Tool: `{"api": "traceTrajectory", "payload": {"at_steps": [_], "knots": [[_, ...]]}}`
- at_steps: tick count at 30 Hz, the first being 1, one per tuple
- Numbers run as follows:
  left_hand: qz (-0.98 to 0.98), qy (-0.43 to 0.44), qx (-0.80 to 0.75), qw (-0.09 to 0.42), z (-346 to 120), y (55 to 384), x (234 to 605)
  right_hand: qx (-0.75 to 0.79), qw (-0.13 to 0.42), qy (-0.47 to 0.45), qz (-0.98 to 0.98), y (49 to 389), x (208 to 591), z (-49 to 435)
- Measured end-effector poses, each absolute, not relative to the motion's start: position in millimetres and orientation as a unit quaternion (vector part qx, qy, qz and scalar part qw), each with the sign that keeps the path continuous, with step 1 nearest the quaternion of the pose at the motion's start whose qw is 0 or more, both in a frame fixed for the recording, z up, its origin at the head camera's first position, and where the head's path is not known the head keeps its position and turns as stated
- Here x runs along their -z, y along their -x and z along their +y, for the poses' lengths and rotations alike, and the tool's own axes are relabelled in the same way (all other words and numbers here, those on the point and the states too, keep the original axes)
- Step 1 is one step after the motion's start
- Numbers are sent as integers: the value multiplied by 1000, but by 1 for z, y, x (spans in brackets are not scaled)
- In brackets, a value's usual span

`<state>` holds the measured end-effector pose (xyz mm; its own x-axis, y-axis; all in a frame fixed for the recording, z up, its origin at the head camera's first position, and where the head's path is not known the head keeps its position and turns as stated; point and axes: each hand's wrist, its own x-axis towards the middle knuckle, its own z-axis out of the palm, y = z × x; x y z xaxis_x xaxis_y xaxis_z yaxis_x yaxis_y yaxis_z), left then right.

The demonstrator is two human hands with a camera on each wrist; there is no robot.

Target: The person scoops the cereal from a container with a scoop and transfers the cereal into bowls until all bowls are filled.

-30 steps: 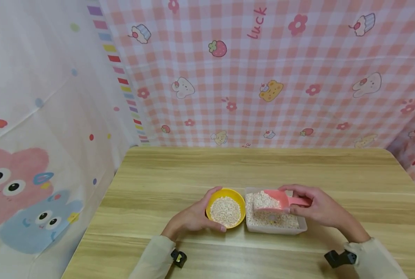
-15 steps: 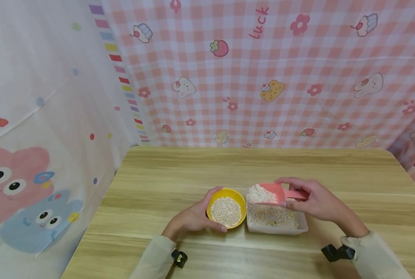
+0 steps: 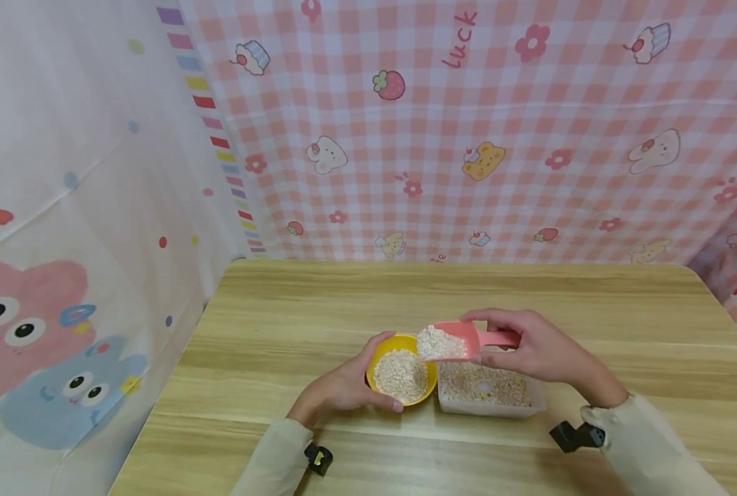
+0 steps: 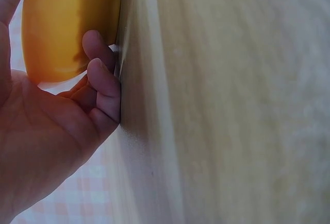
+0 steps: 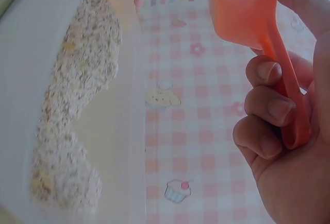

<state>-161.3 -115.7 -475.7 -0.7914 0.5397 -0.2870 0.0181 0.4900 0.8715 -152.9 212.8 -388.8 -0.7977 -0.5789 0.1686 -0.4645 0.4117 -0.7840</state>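
My left hand [image 3: 351, 384] holds a yellow bowl [image 3: 395, 343] from its left side, thumb at the near rim and fingers round the far side. Oat flakes [image 3: 401, 376] lie heaped in the bowl. In the left wrist view, several fingers curl beneath the bowl's side. My right hand [image 3: 537, 344] grips the handle of a pink scoop [image 3: 470, 337], its fingers wrapped round it in the right wrist view. The scoop, loaded with oat flakes [image 3: 438, 343], hangs with its tip over the bowl's right rim. A translucent plastic box [image 3: 491, 409] of oat flakes sits right beside the bowl.
Both containers stand on a wood-grain table [image 3: 319, 296]. A pink checked cloth [image 3: 356, 138] hangs behind the table's far edge, and a white printed cloth [image 3: 114, 227] on the left. In the right wrist view, part of the box's bottom shows bare.
My right hand has lifted the loaded scoop out of the box and carried it left, from above the box to the bowl's rim. The left hand and bowl stay put.
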Motion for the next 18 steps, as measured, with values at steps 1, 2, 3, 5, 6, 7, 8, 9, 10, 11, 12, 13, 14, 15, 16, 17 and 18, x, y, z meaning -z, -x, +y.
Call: {"api": "traceTrajectory", "payload": {"at_steps": [1,2,3,5,6,7,8,9,10,11,12,13,14,15,16,17,18], "knots": [[818,-170,-476,275,-116,162,476,444,67,314,837,154,388,210],[817,-169,-478,275,-116,162,476,445,70,316,835,154,388,208],[817,-169,-478,275,-116,162,476,445,73,319,833,155,387,205],[816,-168,-480,275,-116,162,476,444,80,325,831,156,386,201],[815,-169,-481,275,-116,162,476,442,82,328,831,157,386,198],[814,-169,-482,275,-116,162,476,440,84,331,831,157,386,196],[814,-169,-483,275,-116,162,476,437,86,332,831,158,386,195],[813,-168,-484,276,-116,161,475,434,87,334,832,158,386,193],[813,-169,-484,275,-116,161,476,430,88,335,834,159,386,192],[813,-168,-485,276,-116,161,476,425,87,337,835,159,386,191],[813,-167,-485,276,-116,161,475,422,87,338,836,160,386,190],[813,-167,-484,276,-116,161,475,419,86,339,838,160,386,189],[814,-166,-484,276,-116,161,475,413,83,341,840,160,386,188],[814,-166,-483,276,-116,161,475,409,80,342,842,161,386,187],[814,-165,-483,276,-116,161,475,402,77,344,845,161,386,187],[814,-164,-484,275,-116,161,475,394,72,347,848,162,386,186],[815,-164,-484,274,-116,161,476,386,68,349,851,162,386,186]]}}
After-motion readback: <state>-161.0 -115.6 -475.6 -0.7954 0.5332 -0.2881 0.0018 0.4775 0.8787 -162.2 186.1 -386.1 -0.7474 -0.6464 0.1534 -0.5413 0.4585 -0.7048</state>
